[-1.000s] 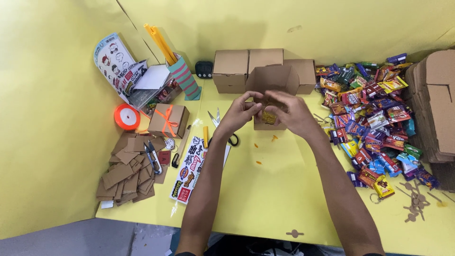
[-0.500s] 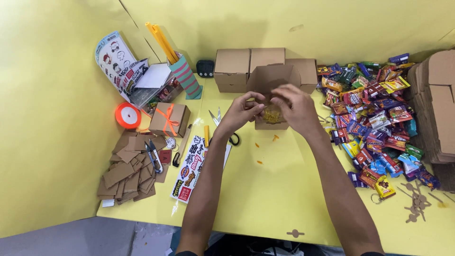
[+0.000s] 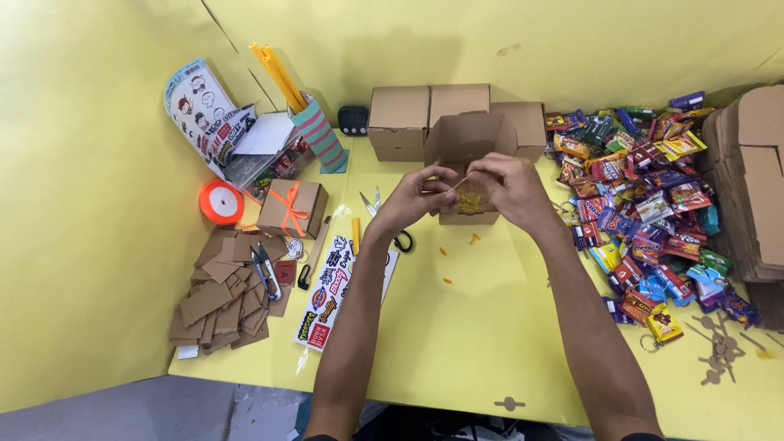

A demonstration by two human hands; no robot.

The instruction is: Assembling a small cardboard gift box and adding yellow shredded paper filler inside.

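Both hands meet over an open box (image 3: 472,147) at mid-desk: left hand (image 3: 415,198) pinches closed on one end of a thin pale strand (image 3: 459,183), right hand (image 3: 510,186) curls closed on the other end, directly above yellow shredded filler (image 3: 469,200) inside the box. Box lid stands upright behind the hands.

Items, left to right:
- Sticker sheets (image 3: 198,104), leaning at the far left wall.
- Orange ribbon roll (image 3: 221,202), flat on the desk (image 3: 490,327).
- Card scraps (image 3: 219,298), brown, piled near the left front edge.
- Clear tray (image 3: 269,159) with white paper on top, behind the ribbon roll.
- Tied box (image 3: 292,209), small, closed, orange bow on top, just right of the roll.
- Snips (image 3: 263,273), lying on the scraps.
- Label strip (image 3: 331,294), long and printed, beside the left forearm.
- Striped cup (image 3: 317,135), holding yellow rods (image 3: 276,75), tilted left.
- Scissors (image 3: 384,214), partly hidden under the left wrist.
- Closed boxes (image 3: 429,114), plain, in a row behind the open box.
- Filler bits (image 3: 457,257), a few, scattered in front of the open box.
- Candy heap (image 3: 649,204), mixed bright wrappers, right of the right hand.
- Flat cartons (image 3: 755,180), stacked at the far right edge.
- Card cutouts (image 3: 719,343), small, near the front right corner.
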